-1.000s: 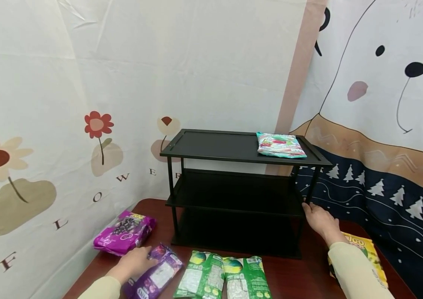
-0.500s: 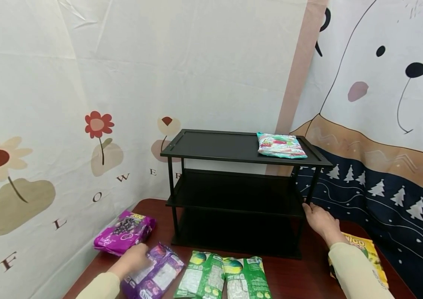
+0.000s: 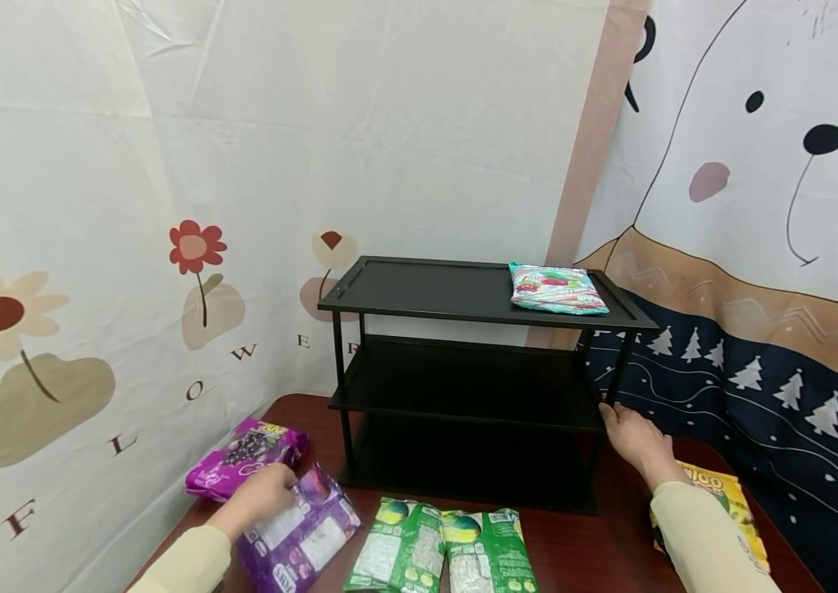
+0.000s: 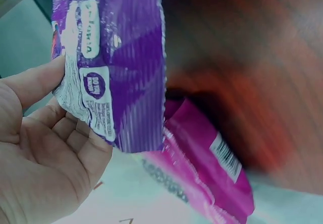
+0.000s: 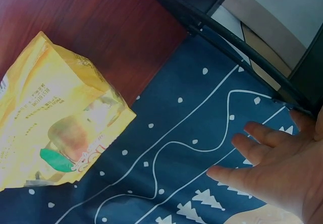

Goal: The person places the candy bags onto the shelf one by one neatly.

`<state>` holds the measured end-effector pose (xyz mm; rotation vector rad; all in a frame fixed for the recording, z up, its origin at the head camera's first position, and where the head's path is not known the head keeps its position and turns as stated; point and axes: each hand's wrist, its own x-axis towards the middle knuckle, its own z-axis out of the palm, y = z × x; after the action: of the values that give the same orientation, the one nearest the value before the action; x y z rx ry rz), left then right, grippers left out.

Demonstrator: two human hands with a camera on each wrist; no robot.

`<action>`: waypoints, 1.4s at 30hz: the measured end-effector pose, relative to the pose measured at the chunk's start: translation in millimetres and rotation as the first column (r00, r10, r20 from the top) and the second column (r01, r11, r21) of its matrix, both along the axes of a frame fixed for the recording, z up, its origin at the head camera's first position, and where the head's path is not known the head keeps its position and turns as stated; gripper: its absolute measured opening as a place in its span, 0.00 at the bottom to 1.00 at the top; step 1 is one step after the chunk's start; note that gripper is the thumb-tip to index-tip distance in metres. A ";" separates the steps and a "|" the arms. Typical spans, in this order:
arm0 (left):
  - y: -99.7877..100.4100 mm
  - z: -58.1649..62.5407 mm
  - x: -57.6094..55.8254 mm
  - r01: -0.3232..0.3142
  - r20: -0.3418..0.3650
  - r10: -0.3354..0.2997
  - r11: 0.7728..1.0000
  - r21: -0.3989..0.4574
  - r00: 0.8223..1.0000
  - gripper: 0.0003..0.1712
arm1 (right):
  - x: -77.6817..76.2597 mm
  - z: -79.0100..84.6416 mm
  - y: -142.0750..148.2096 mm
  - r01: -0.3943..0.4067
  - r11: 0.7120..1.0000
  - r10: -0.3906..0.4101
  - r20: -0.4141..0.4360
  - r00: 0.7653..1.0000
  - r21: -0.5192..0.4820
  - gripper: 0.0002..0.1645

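Observation:
In the head view my left hand point(image 3: 263, 494) pinches a purple snack bag point(image 3: 300, 535) by its upper edge, tilting it up. The left wrist view has the thumb on one side of this purple bag point(image 4: 131, 72) and the fingers behind. Close behind it lies a magenta bag with a grape picture point(image 3: 249, 457). My right hand point(image 3: 637, 441) touches the right side of a black three-tier rack point(image 3: 463, 424) at the middle tier. In the right wrist view, several right-hand fingers point(image 5: 262, 143) stretch out loosely beside the rack's edge; the thumb is mostly hidden.
Two green bags point(image 3: 478, 552) lie side by side before the rack on the red-brown table point(image 3: 567, 543). A yellow bag point(image 3: 730, 502) lies at the right, beyond my right forearm. A teal-and-pink bag point(image 3: 556, 290) sits on the top tier. Printed cloth point(image 3: 463, 123) hangs behind.
My left hand has taken hold of the purple bag, which lay flat before, and raised its upper edge. The right hand and the rack stay where they were.

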<state>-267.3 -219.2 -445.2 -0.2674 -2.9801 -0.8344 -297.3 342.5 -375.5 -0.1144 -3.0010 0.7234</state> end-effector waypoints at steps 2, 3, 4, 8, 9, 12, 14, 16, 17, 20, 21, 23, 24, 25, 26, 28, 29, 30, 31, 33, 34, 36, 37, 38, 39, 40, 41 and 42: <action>-1.2 4.9 -1.3 -0.004 -0.002 0.004 1.000 -0.010 1.000 0.04 | -0.1 0.2 0.0 0.002 1.000 -0.002 0.002 1.000 0.000 0.44; -2.1 6.9 -2.1 -0.005 -0.006 0.005 1.000 -0.019 1.000 0.04 | -0.1 0.2 0.0 0.001 1.000 -0.001 0.001 1.000 -0.001 0.44; -2.9 9.0 -2.9 -0.009 -0.010 0.009 1.000 -0.030 1.000 0.04 | -0.1 0.3 0.0 -0.001 1.000 0.001 0.001 1.000 0.000 0.44; -6.0 15.7 -6.0 -0.005 -0.049 0.002 0.998 -0.063 0.999 0.05 | 0.6 -0.1 -0.2 -0.013 1.000 0.013 -0.013 1.000 -0.001 0.43; -6.5 17.4 -6.4 -0.006 -0.060 0.001 0.997 -0.076 0.998 0.06 | 0.6 -0.2 -0.2 -0.014 1.000 0.014 -0.013 1.000 -0.001 0.43; -6.8 22.4 -6.8 -0.015 -0.073 0.008 0.995 -0.097 0.997 0.06 | 0.8 -0.3 -0.2 -0.013 1.000 0.013 -0.012 1.000 0.000 0.43; -6.4 24.9 -7.2 -0.026 -0.074 0.017 0.993 -0.116 0.997 0.06 | 0.7 -0.4 0.0 -0.011 1.000 0.011 -0.012 1.000 -0.002 0.44; -5.6 26.9 -7.2 -0.039 -0.084 0.028 0.990 -0.134 0.996 0.07 | 0.6 -0.5 0.1 -0.008 1.000 0.008 -0.013 1.000 -0.001 0.44; -5.2 27.4 -7.5 -0.045 -0.093 0.032 0.988 -0.145 0.995 0.08 | 0.6 -0.6 0.1 -0.007 1.000 0.007 -0.013 1.000 0.000 0.44; -3.4 28.3 -8.3 -0.066 -0.131 0.041 0.980 -0.190 0.991 0.10 | 0.5 -0.6 0.0 -0.008 1.000 0.008 -0.013 1.000 -0.001 0.44; -2.8 28.3 -8.7 -0.071 -0.147 0.042 0.977 -0.201 0.988 0.10 | 0.7 -0.5 -0.1 -0.008 1.000 0.008 -0.013 1.000 -0.002 0.44; -1.6 27.6 -9.5 -0.076 -0.182 0.034 0.971 -0.228 0.983 0.10 | 0.8 -0.2 -0.3 -0.008 1.000 0.008 -0.012 1.000 -0.003 0.44; -0.9 27.1 -9.8 -0.078 -0.198 0.030 0.968 -0.240 0.980 0.10 | 1.0 -0.1 -0.5 -0.008 1.000 0.008 -0.011 1.000 -0.004 0.44; -0.2 26.2 -10.1 -0.079 -0.215 0.024 0.965 -0.252 0.976 0.10 | 1.1 0.1 -0.6 -0.008 1.000 0.008 -0.012 1.000 -0.004 0.44; 0.6 25.6 -10.2 -0.079 -0.232 0.016 0.961 -0.263 0.973 0.09 | 1.3 0.2 -0.8 -0.008 1.000 0.008 -0.013 1.000 -0.005 0.44; 2.5 23.8 -10.5 -0.083 -0.267 0.003 0.953 -0.290 0.964 0.09 | 1.7 0.2 -1.0 -0.010 1.000 0.010 -0.016 1.000 -0.004 0.44; 3.7 23.2 -10.4 -0.089 -0.282 0.000 0.949 -0.302 0.959 0.08 | 1.8 0.2 -1.1 -0.011 1.000 0.011 -0.018 1.000 -0.004 0.43; 4.9 22.4 -10.3 -0.093 -0.298 -0.006 0.944 -0.316 0.954 0.08 | 2.0 0.1 -1.2 -0.011 1.000 0.011 -0.019 1.000 -0.004 0.43; 6.2 21.6 -10.0 -0.098 -0.314 -0.011 0.939 -0.328 0.949 0.09 | 2.1 0.1 -1.3 -0.012 1.000 0.011 -0.019 1.000 -0.005 0.43; 9.4 20.6 -9.0 -0.104 -0.341 -0.024 0.931 -0.351 0.940 0.09 | 2.2 0.0 -1.3 -0.011 1.000 0.011 -0.017 1.000 -0.005 0.44; 11.2 20.3 -8.2 -0.106 -0.352 -0.030 0.927 -0.360 0.936 0.09 | 2.1 0.0 -1.2 -0.011 1.000 0.011 -0.014 1.000 -0.004 0.44; 15.0 19.8 -7.0 -0.105 -0.362 -0.045 0.917 -0.384 0.931 0.10 | 1.7 0.0 -1.1 -0.010 1.000 0.009 -0.009 1.000 -0.004 0.44; 17.2 19.8 -6.5 -0.099 -0.361 -0.053 0.916 -0.389 0.931 0.11 | 1.5 0.2 -1.1 -0.008 1.000 0.008 -0.006 1.000 -0.004 0.44; 19.4 19.9 -6.2 -0.090 -0.357 -0.061 0.915 -0.393 0.932 0.11 | 1.1 0.4 -1.0 -0.005 1.000 0.005 -0.005 1.000 -0.004 0.44; 21.6 20.2 -5.8 -0.083 -0.348 -0.065 0.915 -0.395 0.935 0.10 | 0.8 0.6 -0.9 -0.003 1.000 0.003 -0.002 1.000 -0.004 0.44; 23.9 20.5 -5.5 -0.075 -0.341 -0.070 0.916 -0.394 0.938 0.09 | 0.6 0.9 -1.0 -0.001 1.000 0.001 0.001 1.000 -0.004 0.44; 26.2 20.7 -5.4 -0.065 -0.328 -0.073 0.918 -0.392 0.942 0.09 | 0.5 1.1 -1.0 0.003 1.000 -0.003 0.004 1.000 -0.004 0.44; 28.4 20.7 -5.3 -0.055 -0.314 -0.075 0.921 -0.386 0.946 0.09 | 0.5 1.3 -1.1 0.006 1.000 -0.006 0.006 1.000 -0.004 0.44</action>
<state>-272.6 -190.8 -424.4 -0.3881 -2.7977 -0.1574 -296.8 341.4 -374.2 -0.1262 -3.0038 0.7307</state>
